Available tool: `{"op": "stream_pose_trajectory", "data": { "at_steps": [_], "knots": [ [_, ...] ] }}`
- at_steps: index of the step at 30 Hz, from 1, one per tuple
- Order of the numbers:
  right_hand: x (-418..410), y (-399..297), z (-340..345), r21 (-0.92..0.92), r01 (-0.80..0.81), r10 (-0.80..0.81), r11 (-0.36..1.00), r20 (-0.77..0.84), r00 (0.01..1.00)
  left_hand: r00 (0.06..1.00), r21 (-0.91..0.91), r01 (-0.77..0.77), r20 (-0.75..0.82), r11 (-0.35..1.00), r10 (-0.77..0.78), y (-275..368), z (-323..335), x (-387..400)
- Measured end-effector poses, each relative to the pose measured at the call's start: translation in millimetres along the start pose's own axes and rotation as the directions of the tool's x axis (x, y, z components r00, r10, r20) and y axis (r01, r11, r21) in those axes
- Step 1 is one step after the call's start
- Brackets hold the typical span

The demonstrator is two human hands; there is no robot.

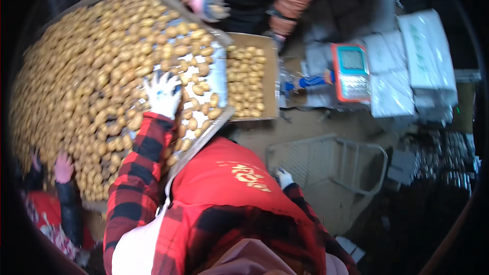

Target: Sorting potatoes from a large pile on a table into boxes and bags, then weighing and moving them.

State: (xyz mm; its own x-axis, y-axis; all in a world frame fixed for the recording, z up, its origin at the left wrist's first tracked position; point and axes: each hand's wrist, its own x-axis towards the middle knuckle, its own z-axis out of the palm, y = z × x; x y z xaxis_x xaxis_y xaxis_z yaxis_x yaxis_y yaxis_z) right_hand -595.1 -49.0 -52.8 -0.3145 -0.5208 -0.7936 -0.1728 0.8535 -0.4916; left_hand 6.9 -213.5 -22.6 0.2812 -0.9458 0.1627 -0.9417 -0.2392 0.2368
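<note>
My left hand [164, 93], in a white glove with dark patches, rests with fingers spread on the potatoes [103, 57] heaped over a wide metal sorting table [219, 70]. Whether it grips any potato cannot be told. My right hand [284, 178], also gloved in white, hangs low beside my red apron [229, 175]; its fingers are partly hidden. A cardboard box [272, 80] filled with potatoes stands against the table's narrow end, in front of me.
Across the table's end stands a co-worker [244, 0] with gloved hands. Another person's hands [63, 166] touch potatoes at lower left. Right of the box is an orange-framed scale display [351, 72] beside wrapped white packages [429, 53]. A metal hand truck [324, 160] lies on the floor.
</note>
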Motion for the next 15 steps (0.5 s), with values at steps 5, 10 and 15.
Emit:
{"op": "stream_pose_trajectory", "data": {
  "at_steps": [5, 10, 15],
  "knots": [
    [-1, 2, 8, 0.155, -0.093, 0.096, 0.984, -0.011, 0.995, 0.995, -0.180, -0.069, -0.080, 0.981, 0.055, 48, -11, 17],
    [13, 18, 4, 0.214, -0.108, 0.102, 0.971, 0.036, 0.994, 0.933, -0.824, 0.167, 0.309, 0.542, 0.182, 115, -16, -36],
    [45, -6, -8, 0.226, -0.152, 0.127, 0.962, 0.121, 0.984, 0.421, -0.652, 0.673, 0.725, 0.348, 0.545, 172, 42, -96]
  ]
}}
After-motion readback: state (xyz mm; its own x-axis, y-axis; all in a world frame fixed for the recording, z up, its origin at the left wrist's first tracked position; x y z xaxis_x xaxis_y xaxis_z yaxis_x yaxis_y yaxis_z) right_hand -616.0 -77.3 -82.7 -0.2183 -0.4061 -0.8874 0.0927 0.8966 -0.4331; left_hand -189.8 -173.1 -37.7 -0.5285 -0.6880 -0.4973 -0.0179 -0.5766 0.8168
